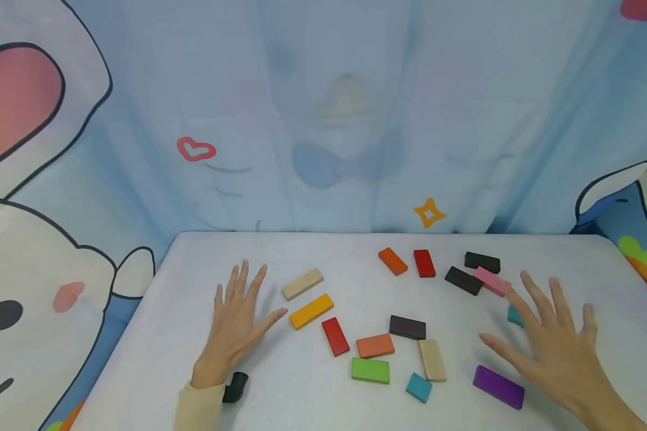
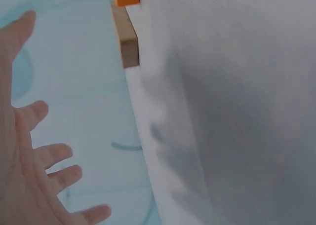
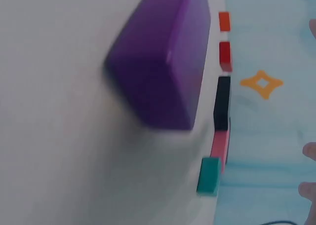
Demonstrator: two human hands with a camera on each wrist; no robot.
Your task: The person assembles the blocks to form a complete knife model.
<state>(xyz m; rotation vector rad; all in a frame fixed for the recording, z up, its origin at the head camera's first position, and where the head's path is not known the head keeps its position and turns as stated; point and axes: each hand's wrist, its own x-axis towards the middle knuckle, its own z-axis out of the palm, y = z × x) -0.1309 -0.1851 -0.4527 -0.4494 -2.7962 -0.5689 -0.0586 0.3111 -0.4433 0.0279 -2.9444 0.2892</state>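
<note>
Purple block (image 1: 499,388) at near right; I see left hand (image 1: 233,328) and right hand (image 1: 558,347) spread, holding nothing. Low right-hand sweep could jostle pink block (image 1: 489,280).

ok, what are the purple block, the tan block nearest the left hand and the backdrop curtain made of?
Purple block: likely painted wood, smooth satin finish, from the soft sheen along its edges up close; plastic possible.
Tan block: probably bare wood, matte, going by its uncoloured, wood-toned faces.
Backdrop curtain: thin, flexible sheet, low sheen, from its soft folds; fabric or plastic, can't tell.
</note>
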